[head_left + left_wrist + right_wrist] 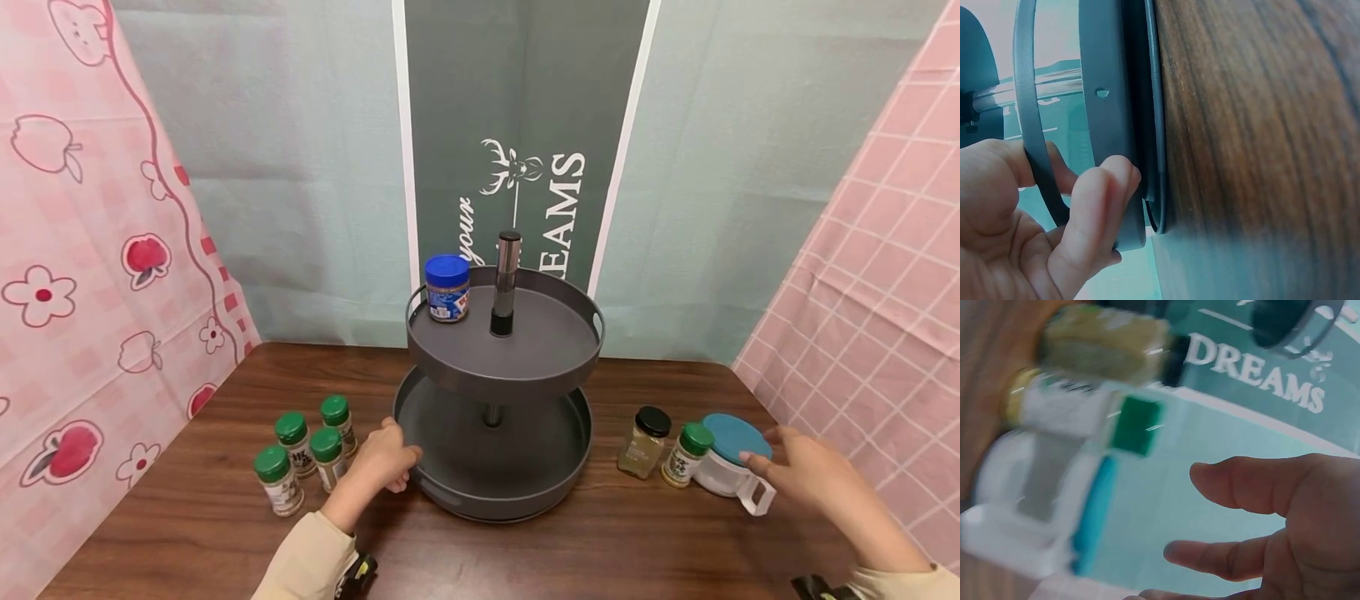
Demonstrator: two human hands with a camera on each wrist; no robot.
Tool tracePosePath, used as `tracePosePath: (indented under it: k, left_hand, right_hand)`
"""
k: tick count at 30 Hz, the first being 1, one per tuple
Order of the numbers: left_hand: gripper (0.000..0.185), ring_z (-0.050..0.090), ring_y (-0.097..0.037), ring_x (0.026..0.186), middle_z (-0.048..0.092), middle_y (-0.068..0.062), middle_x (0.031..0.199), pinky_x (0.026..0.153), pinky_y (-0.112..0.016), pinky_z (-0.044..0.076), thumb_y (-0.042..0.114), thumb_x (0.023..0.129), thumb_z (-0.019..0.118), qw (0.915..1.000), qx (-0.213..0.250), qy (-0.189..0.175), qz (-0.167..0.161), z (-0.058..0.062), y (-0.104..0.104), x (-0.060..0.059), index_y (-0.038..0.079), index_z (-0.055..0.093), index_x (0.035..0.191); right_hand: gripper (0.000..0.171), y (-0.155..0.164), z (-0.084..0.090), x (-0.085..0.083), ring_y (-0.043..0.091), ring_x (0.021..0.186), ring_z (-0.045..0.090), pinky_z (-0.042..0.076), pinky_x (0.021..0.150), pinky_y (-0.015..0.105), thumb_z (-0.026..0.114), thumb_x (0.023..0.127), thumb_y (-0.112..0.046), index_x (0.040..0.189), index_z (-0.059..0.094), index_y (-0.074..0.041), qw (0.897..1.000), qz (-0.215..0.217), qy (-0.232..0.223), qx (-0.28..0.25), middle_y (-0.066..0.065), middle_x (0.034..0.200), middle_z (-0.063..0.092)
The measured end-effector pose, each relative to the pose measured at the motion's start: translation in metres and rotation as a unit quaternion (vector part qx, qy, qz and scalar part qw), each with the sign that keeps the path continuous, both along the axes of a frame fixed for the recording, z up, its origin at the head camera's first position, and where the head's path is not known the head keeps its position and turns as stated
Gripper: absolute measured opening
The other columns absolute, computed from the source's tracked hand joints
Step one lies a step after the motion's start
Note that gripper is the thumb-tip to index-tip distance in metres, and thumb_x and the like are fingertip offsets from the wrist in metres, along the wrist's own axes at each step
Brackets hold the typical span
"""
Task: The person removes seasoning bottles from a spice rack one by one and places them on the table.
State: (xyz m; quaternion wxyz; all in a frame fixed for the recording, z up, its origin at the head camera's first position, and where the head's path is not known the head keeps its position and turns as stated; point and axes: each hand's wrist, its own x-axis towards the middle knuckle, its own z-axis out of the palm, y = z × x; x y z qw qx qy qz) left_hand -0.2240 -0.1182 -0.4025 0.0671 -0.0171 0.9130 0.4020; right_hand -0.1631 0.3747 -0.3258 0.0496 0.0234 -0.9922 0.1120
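A dark grey two-tier round tray point(504, 500) with a metal centre post stands mid-table. My left hand point(387, 457) grips the left rim of its lower tier; in the left wrist view, fingers point(1094, 206) curl about the rim point(1034, 125). On the right, my right hand point(806, 467) hovers beside a white container point(723, 475) with a blue lid point(737, 439) and a side handle. Its thumb and fingers point(1241, 481) are spread apart, holding nothing. Left of that container stand a green-capped spice jar point(684, 457) and a black-capped jar point(643, 446).
A blue-lidded jar point(447, 292) sits on the upper tier's left side. Several green-capped spice jars point(279, 483) stand on the wooden table point(480, 562) left of the tray. Fabric backdrops point(300, 208) enclose the back and both sides.
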Motion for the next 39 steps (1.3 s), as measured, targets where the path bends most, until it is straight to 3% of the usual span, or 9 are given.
tracePosePath:
  k: [5, 12, 16, 27, 32, 36, 39]
  left_hand:
    - [0.064, 0.055, -0.017, 0.038, 0.054, -0.013, 0.054, 0.041, -0.032, 0.048, 0.013, 0.083, 0.058, 1.0, -0.005, -0.004, 0.004, 0.002, 0.0, 0.0, -0.021, 0.024, 0.126]
    - [0.065, 0.054, -0.017, 0.038, 0.054, -0.013, 0.053, 0.04, -0.032, 0.048, 0.013, 0.083, 0.06, 0.9998, -0.014, -0.011, 0.01, 0.002, 0.002, -0.001, -0.02, 0.024, 0.126]
    - [0.062, 0.055, -0.017, 0.038, 0.054, -0.014, 0.053, 0.04, -0.032, 0.048, 0.014, 0.084, 0.062, 0.9997, -0.011, -0.012, 0.016, 0.003, 0.003, -0.001, -0.019, 0.027, 0.123]
    - [0.056, 0.055, -0.017, 0.038, 0.053, -0.013, 0.053, 0.04, -0.031, 0.048, 0.014, 0.084, 0.063, 0.9998, -0.009, -0.009, 0.017, 0.005, 0.004, -0.002, -0.017, 0.031, 0.118]
    - [0.055, 0.054, -0.017, 0.037, 0.053, -0.013, 0.052, 0.041, -0.032, 0.048, 0.014, 0.084, 0.063, 0.9998, -0.01, -0.008, 0.016, 0.002, 0.005, -0.002, -0.016, 0.032, 0.117]
    - [0.057, 0.054, -0.017, 0.037, 0.054, -0.013, 0.052, 0.04, -0.032, 0.048, 0.015, 0.084, 0.063, 0.9998, -0.009, -0.008, 0.015, 0.001, 0.004, -0.001, -0.017, 0.031, 0.119]
    - [0.057, 0.055, -0.017, 0.038, 0.053, -0.013, 0.053, 0.04, -0.031, 0.048, 0.014, 0.084, 0.062, 0.9999, -0.007, -0.008, 0.012, 0.001, 0.004, -0.001, -0.018, 0.03, 0.119]
  right_hand:
    - [0.056, -0.026, 0.02, -0.007, 0.042, 0.081, 0.056, 0.043, 0.063, 0.051, 0.058, 0.091, -0.036, 0.112, 0.05, 0.015, 1.0, 0.017, 0.01, -0.005, 0.027, 0.09, 0.059]
    - [0.051, -0.066, 0.029, -0.008, 0.044, 0.09, 0.058, 0.044, 0.068, 0.052, 0.058, 0.091, -0.037, 0.117, 0.052, 0.007, 0.996, 0.05, 0.032, -0.062, 0.03, 0.104, 0.057]
    - [0.048, -0.085, 0.038, -0.008, 0.037, 0.086, 0.061, 0.045, 0.069, 0.051, 0.059, 0.091, -0.036, 0.118, 0.053, 0.003, 0.992, 0.07, 0.063, -0.083, 0.026, 0.109, 0.055]
    - [0.045, -0.135, 0.074, -0.007, 0.034, 0.09, 0.055, 0.043, 0.072, 0.049, 0.063, 0.088, -0.035, 0.119, 0.056, -0.004, 0.979, 0.136, 0.121, -0.094, 0.02, 0.109, 0.053]
    - [0.038, -0.153, 0.078, -0.008, 0.024, 0.084, 0.049, 0.039, 0.068, 0.041, 0.066, 0.087, -0.028, 0.117, 0.059, -0.006, 0.96, 0.182, 0.185, -0.106, 0.012, 0.104, 0.054]
    - [0.033, -0.166, 0.076, -0.009, 0.017, 0.078, 0.046, 0.038, 0.065, 0.036, 0.07, 0.084, -0.02, 0.114, 0.062, -0.009, 0.937, 0.227, 0.236, -0.124, 0.007, 0.103, 0.055]
    - [0.032, -0.176, 0.073, -0.011, 0.017, 0.082, 0.049, 0.04, 0.066, 0.035, 0.072, 0.082, -0.015, 0.112, 0.063, -0.01, 0.917, 0.26, 0.27, -0.136, 0.005, 0.104, 0.055]
